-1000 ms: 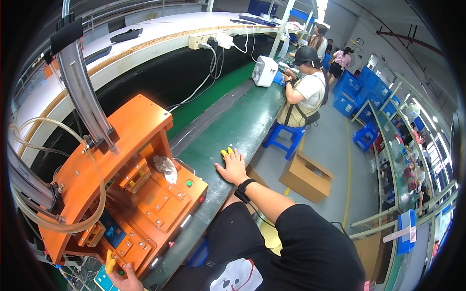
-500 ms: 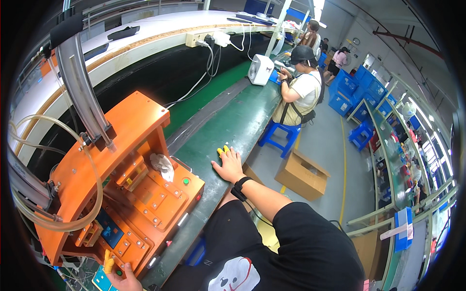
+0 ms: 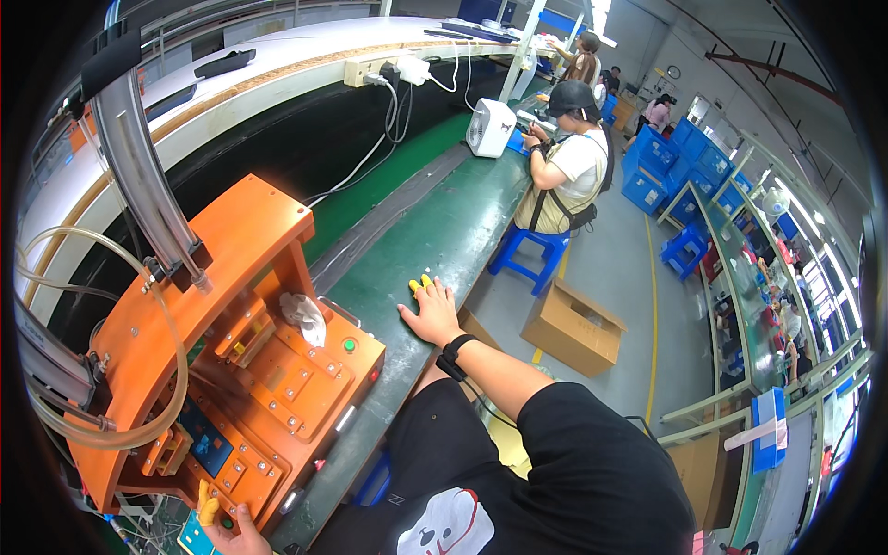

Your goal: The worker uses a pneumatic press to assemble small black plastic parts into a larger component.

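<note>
My right hand [image 3: 432, 314] lies flat on the green workbench [image 3: 398, 245], fingers spread and empty, with yellow finger cots on some fingertips. At the lower left, my left hand [image 3: 233, 534] is at the front corner of an orange pneumatic press [image 3: 314, 388], beside a green button [image 3: 228, 524]. Its thumb and a yellow-covered finger are apart, and nothing shows between them; the rest is partly cut off. A dark blue flat piece [image 3: 207, 439] sits in the press's left fixture. A second green button [image 3: 349, 345] is on the press's right corner.
A crumpled white cloth [image 3: 305, 319] rests on the press. Clear hoses [image 3: 180, 356] loop at its left. A white fan [image 3: 490, 128] stands farther along the bench, near a seated co-worker [image 3: 578, 166]. An open cardboard box [image 3: 573, 326] and a blue stool [image 3: 529, 259] are on the floor.
The view has shifted slightly. Both hands keep their places, the right on the bench and the left at the press corner. A far-off person in pink has changed posture.
</note>
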### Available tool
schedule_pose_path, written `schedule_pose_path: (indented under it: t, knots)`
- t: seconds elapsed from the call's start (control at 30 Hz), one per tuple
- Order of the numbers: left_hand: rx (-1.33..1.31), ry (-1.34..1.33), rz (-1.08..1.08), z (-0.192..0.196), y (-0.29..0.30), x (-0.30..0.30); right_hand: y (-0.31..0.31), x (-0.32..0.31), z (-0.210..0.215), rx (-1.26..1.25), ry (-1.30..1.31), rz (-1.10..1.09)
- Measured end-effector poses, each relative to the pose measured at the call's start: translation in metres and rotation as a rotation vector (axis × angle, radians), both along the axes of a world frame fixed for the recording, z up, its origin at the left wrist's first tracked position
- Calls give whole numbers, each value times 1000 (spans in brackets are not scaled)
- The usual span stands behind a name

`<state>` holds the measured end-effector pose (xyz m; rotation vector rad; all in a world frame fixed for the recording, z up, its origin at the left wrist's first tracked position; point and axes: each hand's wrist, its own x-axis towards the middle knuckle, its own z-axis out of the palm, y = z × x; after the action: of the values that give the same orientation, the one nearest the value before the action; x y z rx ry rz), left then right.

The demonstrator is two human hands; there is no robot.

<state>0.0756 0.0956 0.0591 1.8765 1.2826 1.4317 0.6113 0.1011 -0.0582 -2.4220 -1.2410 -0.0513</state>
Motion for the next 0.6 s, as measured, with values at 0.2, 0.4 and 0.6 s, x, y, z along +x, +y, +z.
schedule_pose_path:
  t: [0.2,0.4,0.6]
  knots:
    - [-43,146,51,9,-4,1,3,-4,0,1,3,8]
    - [-120,169,118,-31,6,-14,-1,2,-3,-11,-47,-20]
    - [-63,261,195,-30,-1,-11,1,2,-12,45,-56,-8]
